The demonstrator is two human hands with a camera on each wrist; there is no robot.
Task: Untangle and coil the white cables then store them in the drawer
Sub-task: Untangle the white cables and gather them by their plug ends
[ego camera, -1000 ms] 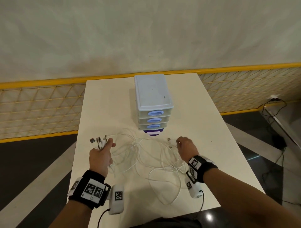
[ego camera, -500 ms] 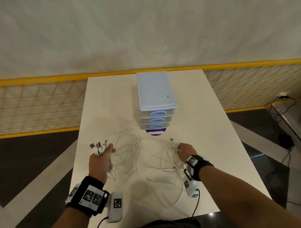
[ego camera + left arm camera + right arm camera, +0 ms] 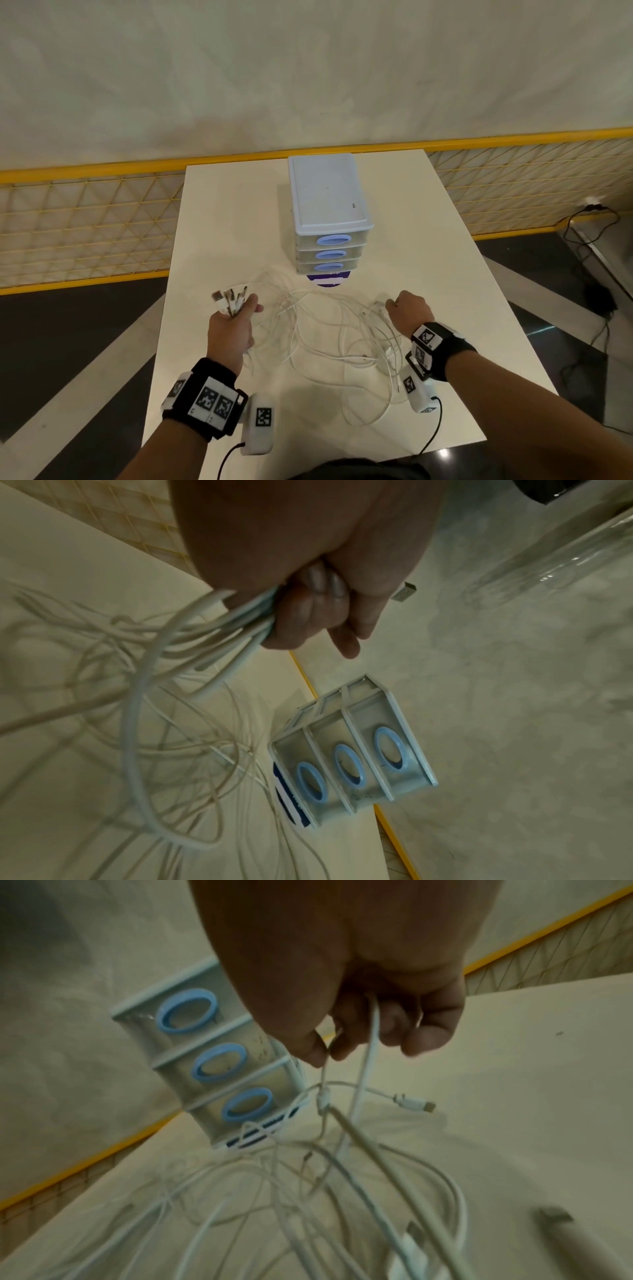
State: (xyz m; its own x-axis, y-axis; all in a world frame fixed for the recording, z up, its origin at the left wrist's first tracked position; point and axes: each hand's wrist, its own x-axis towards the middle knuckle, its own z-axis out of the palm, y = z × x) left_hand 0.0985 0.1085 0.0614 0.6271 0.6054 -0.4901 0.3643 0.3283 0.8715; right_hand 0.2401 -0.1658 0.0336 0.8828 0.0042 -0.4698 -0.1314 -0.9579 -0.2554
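A tangle of white cables (image 3: 335, 329) sprawls over the near half of the white table (image 3: 428, 246). My left hand (image 3: 233, 318) grips a bundle of cable ends, and their USB plugs (image 3: 229, 296) stick up above the fist; the left wrist view shows the fingers (image 3: 308, 610) curled round the white cables (image 3: 219, 626). My right hand (image 3: 407, 306) pinches thin cable strands at the tangle's right side, with the white cables (image 3: 368, 1053) hanging from its fingers (image 3: 421, 1031). The grey drawer unit (image 3: 329, 205) with three blue-handled drawers stands behind the tangle, all drawers closed.
A blue and white label (image 3: 327, 278) lies under the drawer unit's front. A yellow mesh fence (image 3: 85, 222) runs behind the table. Black cords (image 3: 589, 233) trail on the dark floor at right. The table's left edge (image 3: 164, 308) lies close to my left hand.
My right hand has moved to the right and pulled its cable strands with it, spreading the tangle. My left hand keeps its grip on the plug ends in about the same place.
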